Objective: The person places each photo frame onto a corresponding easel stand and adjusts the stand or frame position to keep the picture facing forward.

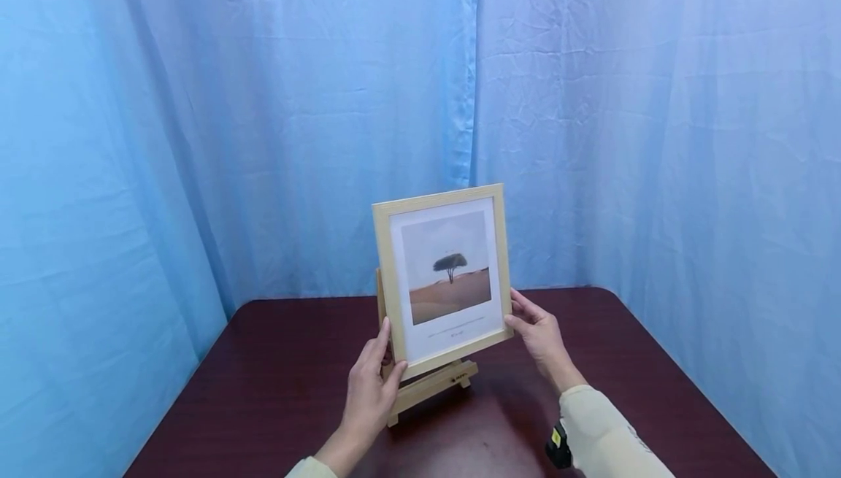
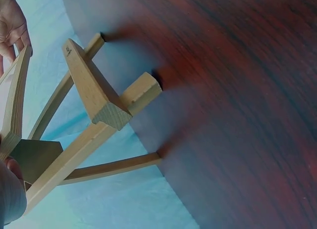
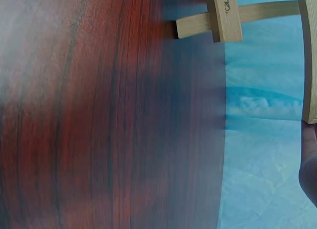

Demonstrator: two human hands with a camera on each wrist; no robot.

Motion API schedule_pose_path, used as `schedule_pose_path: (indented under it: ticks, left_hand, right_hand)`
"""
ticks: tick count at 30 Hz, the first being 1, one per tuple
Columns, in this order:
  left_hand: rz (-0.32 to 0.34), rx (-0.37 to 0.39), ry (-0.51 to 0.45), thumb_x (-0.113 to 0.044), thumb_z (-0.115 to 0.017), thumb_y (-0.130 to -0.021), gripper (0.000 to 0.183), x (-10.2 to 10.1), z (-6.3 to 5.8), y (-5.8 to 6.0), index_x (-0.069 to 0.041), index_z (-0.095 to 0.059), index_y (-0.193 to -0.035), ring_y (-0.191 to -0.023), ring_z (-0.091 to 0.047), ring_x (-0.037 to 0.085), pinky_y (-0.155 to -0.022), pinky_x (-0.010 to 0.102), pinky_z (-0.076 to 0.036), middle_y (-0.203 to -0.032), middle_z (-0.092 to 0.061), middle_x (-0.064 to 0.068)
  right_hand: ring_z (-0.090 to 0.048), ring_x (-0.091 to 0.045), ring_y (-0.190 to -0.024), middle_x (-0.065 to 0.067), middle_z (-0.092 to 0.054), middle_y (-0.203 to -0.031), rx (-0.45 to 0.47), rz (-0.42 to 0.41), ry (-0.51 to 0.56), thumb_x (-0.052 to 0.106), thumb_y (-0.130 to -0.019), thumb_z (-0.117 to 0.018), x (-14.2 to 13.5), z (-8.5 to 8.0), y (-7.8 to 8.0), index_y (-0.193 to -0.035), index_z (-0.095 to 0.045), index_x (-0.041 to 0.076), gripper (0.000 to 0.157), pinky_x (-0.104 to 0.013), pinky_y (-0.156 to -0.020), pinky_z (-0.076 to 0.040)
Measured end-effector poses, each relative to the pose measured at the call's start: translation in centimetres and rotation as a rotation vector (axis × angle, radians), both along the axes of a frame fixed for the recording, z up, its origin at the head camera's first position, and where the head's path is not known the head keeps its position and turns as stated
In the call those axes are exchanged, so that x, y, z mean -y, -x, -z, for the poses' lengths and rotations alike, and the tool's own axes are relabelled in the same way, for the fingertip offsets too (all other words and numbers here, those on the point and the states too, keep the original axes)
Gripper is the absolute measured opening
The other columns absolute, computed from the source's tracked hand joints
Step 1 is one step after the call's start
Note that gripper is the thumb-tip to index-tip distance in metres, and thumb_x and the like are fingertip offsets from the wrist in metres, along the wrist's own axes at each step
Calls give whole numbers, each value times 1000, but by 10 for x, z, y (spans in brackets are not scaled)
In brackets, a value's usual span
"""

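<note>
A light wooden picture frame [image 1: 442, 281] with a print of a lone tree is held up by both hands, tilted so its right side sits higher. My left hand [image 1: 371, 379] grips its lower left corner, thumb on the front. At the lower right edge my right hand [image 1: 537, 332] pinches it between thumb and fingers. Behind and below the frame stands a small wooden easel [image 1: 434, 387], mostly hidden by it in the head view. In the left wrist view the easel's ledge [image 2: 91, 83] shows a gap to the frame's bottom edge [image 2: 17, 98].
The easel stands on a dark red-brown wooden table [image 1: 282, 361] with rounded far corners. Light blue curtains [image 1: 296, 135] hang behind the table and along both sides. A black device with a yellow mark [image 1: 558, 445] is at the right wrist.
</note>
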State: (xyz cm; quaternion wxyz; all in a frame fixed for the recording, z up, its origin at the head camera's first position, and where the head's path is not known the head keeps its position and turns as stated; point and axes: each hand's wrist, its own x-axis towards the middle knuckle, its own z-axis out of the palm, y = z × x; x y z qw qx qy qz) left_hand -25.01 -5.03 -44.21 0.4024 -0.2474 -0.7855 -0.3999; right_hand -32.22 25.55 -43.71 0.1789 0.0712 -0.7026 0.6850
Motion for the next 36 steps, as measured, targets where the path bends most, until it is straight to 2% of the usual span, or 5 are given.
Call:
schedule_pose_path:
  ticks: [7,14,24,31,36]
  left_hand:
    - [-2,18,-4,8,-82,-72,86,5,5,-1,0,-43,-149,-78,-56,20,-65,33,-51,-98,-62,7]
    - [-18,39,-7,6,-81,-75,85,10,11,-1,0,-41,-150,-80,-56,17,-66,32,-51,-97,-62,5]
    - [-28,29,-22,8,-81,-74,85,17,18,-2,2,-41,-149,-80,-58,18,-66,34,-52,-96,-62,5]
    - [-54,62,-28,9,-81,-73,85,21,23,-3,2,-42,-148,-79,-59,16,-66,34,-53,-94,-62,5]
    - [-73,80,-29,8,-81,-73,84,21,25,-3,3,-43,-147,-79,-59,17,-67,34,-53,-94,-62,5]
  right_hand:
    - [-60,-3,-96,-16,-63,-124,44,12,-26,-3,-93,-66,5,3,1,-143,-52,2,53,-19,-80,-51]
    - [-60,-11,-94,-14,-67,-116,29,26,-52,-2,-90,-69,10,5,2,-141,-54,1,53,-19,-76,-50]
    - [-60,-10,-90,-15,-67,-114,25,3,-57,-4,-90,-68,18,12,4,-140,-55,0,52,-19,-74,-51]
    - [-58,-13,-93,-25,-63,-121,61,-20,-34,-5,-90,-67,27,14,4,-140,-55,1,51,-19,-76,-50]
    - [-58,-14,-96,-24,-62,-124,95,-18,-57,-5,-91,-67,29,16,5,-141,-56,4,52,-19,-78,-50]
